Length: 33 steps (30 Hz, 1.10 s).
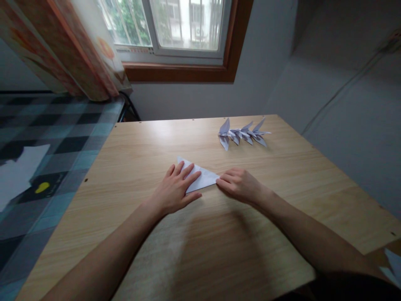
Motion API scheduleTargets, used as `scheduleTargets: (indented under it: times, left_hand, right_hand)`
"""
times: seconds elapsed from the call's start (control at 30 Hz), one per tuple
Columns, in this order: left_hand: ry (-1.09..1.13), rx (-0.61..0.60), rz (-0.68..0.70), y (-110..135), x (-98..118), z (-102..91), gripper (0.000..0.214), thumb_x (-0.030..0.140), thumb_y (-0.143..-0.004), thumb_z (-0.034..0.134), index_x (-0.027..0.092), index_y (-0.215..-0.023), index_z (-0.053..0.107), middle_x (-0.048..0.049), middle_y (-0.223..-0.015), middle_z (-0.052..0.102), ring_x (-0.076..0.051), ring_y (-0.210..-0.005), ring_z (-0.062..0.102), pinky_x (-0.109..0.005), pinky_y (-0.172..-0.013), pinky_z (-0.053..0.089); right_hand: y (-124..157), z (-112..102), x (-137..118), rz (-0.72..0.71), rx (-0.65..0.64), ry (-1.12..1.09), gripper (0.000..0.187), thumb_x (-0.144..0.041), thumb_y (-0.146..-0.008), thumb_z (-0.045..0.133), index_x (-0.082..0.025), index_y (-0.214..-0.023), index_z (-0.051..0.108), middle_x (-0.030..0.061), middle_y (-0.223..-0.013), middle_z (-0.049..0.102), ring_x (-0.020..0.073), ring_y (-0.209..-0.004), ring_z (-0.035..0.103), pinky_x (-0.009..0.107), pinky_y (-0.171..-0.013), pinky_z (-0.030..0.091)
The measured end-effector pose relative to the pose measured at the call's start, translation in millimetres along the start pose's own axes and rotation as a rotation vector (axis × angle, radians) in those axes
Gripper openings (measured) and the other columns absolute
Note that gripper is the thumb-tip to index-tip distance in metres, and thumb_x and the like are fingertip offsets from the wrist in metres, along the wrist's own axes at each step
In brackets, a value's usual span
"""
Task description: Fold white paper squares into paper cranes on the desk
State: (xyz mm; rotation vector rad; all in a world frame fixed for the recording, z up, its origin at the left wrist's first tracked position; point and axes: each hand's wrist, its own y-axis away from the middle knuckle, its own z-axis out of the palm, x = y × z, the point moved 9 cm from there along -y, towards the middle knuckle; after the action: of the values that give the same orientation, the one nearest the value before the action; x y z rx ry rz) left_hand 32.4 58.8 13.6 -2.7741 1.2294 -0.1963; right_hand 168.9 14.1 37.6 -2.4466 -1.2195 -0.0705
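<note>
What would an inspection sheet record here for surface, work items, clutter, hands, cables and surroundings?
Surface: pale wood-grain tabletop.
Work items: folded white paper, lying flat; leafy paper piece farther back, to the right.
Clutter: white sheets on the checked cloth, left.
Hands: left hand spread over the folded paper; right hand curled at its right tip, grip unclear.
Cables: thin cord along the right wall.
Surroundings: window, patterned curtain.

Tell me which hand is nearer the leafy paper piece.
Right. The right hand is on the near side of the leafy paper piece, at the paper triangle's right tip. The left hand is farther off, nearside and left, spread on the triangle.
</note>
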Motion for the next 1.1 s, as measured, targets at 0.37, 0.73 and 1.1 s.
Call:
scheduleTargets:
  times: [0.37, 0.73, 1.1]
  left_hand:
    - [0.207, 0.516, 0.132, 12, 26, -63.6, 0.017, 0.028, -0.096, 0.056, 0.019, -0.093, 0.070, -0.0039, -0.085, 0.076, -0.016, -0.075, 0.068, -0.028, -0.073, 0.051]
    - [0.923, 0.705, -0.535, 20, 1, -58.8, 0.027, 0.033, -0.079, 0.063, 0.018, -0.059, 0.055, 0.0056, -0.049, 0.051, -0.008, -0.046, 0.044, -0.019, -0.044, 0.035]
    - [1.061, 0.532, -0.597, 13, -17, -16.4, 0.037, 0.043, -0.080, 0.065, 0.019, -0.058, 0.047, 0.0065, -0.050, 0.040, -0.008, -0.047, 0.037, -0.020, -0.042, 0.028]
  right_hand:
    - [25, -27, 49, 0.473, 0.625, -0.489, 0.031, -0.025, -0.097, 0.050, -0.022, -0.127, 0.058, 0.0087, -0.100, 0.067, 0.0224, -0.091, 0.064, 0.038, -0.080, 0.054]
    - [-7, 25, 13, 0.573, 0.466, -1.562, 0.054, -0.056, -0.074, 0.079, -0.021, -0.113, 0.064, 0.0064, -0.099, 0.069, 0.0208, -0.087, 0.064, 0.034, -0.077, 0.053]
    - [-1, 50, 24, 0.856, 0.353, -1.625, 0.028, -0.043, -0.072, 0.079, -0.018, -0.077, 0.069, -0.0019, -0.062, 0.061, 0.0110, -0.052, 0.052, 0.024, -0.051, 0.042]
